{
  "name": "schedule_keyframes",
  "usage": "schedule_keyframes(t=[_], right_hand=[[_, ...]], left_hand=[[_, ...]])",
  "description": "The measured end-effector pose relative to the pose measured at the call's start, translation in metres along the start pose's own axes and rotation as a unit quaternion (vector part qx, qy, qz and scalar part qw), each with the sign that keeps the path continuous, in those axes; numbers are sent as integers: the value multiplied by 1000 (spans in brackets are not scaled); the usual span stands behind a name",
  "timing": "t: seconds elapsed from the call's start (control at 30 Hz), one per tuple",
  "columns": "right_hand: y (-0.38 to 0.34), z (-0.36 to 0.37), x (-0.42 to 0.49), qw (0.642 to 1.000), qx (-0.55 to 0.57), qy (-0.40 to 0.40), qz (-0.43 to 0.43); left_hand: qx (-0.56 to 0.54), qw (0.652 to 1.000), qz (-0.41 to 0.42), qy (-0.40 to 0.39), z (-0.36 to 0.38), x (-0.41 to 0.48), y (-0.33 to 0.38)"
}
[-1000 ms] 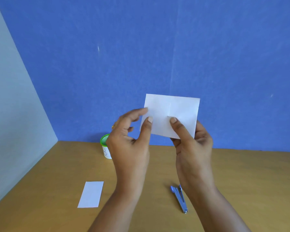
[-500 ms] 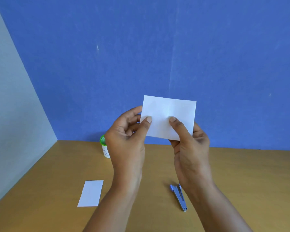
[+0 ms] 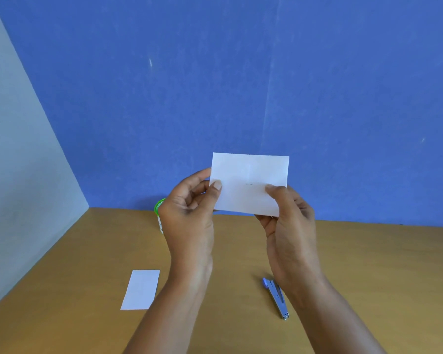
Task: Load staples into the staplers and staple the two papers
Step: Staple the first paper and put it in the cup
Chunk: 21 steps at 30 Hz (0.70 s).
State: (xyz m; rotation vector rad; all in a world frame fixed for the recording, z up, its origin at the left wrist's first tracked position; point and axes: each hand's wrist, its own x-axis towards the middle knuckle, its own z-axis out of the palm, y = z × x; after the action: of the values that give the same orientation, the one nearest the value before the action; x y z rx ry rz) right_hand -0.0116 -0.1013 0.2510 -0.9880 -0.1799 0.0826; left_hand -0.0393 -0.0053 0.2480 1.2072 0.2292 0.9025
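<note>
Both hands hold a white paper (image 3: 248, 175) up in front of the blue wall, above the table. My left hand (image 3: 189, 213) pinches its left edge with the thumb on the front. My right hand (image 3: 289, 218) pinches its lower right part. A small metal staple shows near the middle of the sheet. A second white paper (image 3: 141, 290) lies flat on the wooden table at the left. A small blue and silver stapler (image 3: 276, 297) lies on the table below my right wrist, partly hidden by it.
A small white container with a green lid (image 3: 160, 212) stands at the back of the wooden table (image 3: 381, 277), mostly hidden behind my left hand. A blue wall rises behind the table and a pale wall closes off the left side.
The held paper has flattened out and levelled. My right thumb slid right, uncovering the staple in the middle. My left fingers closed onto the left edge.
</note>
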Motion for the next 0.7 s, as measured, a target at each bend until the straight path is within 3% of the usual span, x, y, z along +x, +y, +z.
schedule_keyframes(t=[0.37,0.7], right_hand=[[13,6,9,997,-36,-48,-44],[23,7,19,997,-44,-63,-32]], left_hand=[[-49,997,-35,-43,-1,9,-5],[-62,997,-49,-23,0,21,-14]])
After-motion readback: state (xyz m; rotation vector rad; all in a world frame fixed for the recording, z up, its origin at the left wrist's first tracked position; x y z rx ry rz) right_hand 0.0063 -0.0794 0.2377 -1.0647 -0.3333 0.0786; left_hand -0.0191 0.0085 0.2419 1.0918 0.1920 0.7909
